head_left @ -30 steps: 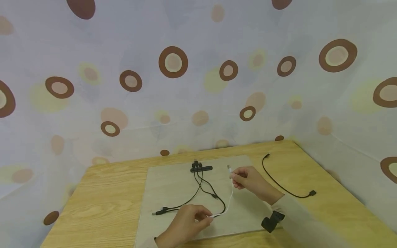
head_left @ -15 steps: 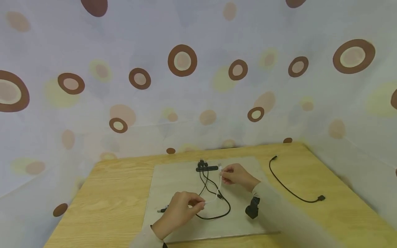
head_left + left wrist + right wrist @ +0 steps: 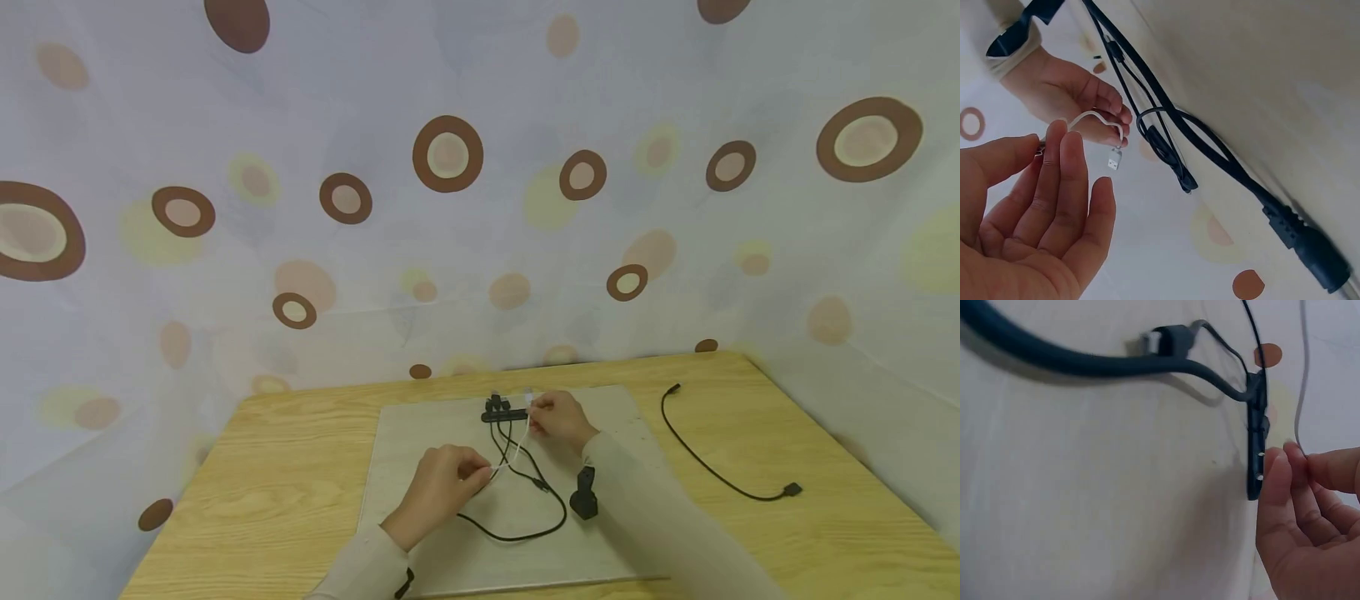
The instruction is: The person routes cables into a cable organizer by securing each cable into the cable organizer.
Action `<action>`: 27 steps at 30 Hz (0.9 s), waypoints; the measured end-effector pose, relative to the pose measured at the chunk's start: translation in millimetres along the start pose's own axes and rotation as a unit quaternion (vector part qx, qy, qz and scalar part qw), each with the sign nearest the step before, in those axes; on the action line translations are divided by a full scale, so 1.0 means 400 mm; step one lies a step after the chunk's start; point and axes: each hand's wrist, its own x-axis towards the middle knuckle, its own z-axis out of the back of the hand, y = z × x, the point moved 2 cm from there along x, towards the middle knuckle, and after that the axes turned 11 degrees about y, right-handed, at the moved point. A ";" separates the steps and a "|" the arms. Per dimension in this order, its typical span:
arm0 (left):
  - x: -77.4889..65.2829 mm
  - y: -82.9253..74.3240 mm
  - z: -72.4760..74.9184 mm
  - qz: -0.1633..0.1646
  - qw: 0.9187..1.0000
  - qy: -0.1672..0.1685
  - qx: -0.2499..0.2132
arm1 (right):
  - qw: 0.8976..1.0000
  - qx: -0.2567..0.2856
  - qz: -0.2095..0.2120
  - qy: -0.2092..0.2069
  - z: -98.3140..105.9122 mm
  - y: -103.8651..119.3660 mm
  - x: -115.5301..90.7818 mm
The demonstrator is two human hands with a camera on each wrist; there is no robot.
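Note:
A short white USB cable point(image 3: 520, 448) is stretched between the two hands. My left hand point(image 3: 438, 492) pinches one end between thumb and fingers, which mostly hide that end. Near the other end, my right hand point(image 3: 558, 418) pinches the cable just below its USB plug point(image 3: 1114, 159). The right fingertips are right at the right end of a black cable clip strip point(image 3: 1255, 469). Several black cables point(image 3: 557, 498) run through the left part of that strip, their plugs point(image 3: 497, 402) standing behind it. In the right wrist view, slots show at the strip's end beside the fingers.
The strip lies near the back of a pale board point(image 3: 525, 562) on a wooden table point(image 3: 292, 492). A loose black cable point(image 3: 701, 462) lies right of the board. Below the left hand, a thick barrel plug point(image 3: 1319, 256) shows. Patterned cloth point(image 3: 360, 275) stands behind the table.
Both hands have moved with the white cable: the right one leftward to the clip strip, the left one up and toward the back. The head view has shifted slightly.

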 end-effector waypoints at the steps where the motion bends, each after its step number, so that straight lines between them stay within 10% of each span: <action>1: 0.004 0.000 0.000 0.001 1.000 -0.002 0.004 | 1.000 -0.003 -0.002 -0.006 -0.003 -0.001 0.004; 15: 0.059 -0.037 -0.012 0.031 0.997 -0.021 0.066 | 0.981 -0.151 -0.026 -0.119 -0.027 -0.019 0.041; 27: 0.064 -0.030 -0.012 0.032 0.995 -0.030 0.084 | 0.975 -0.181 -0.059 -0.116 -0.034 0.003 0.038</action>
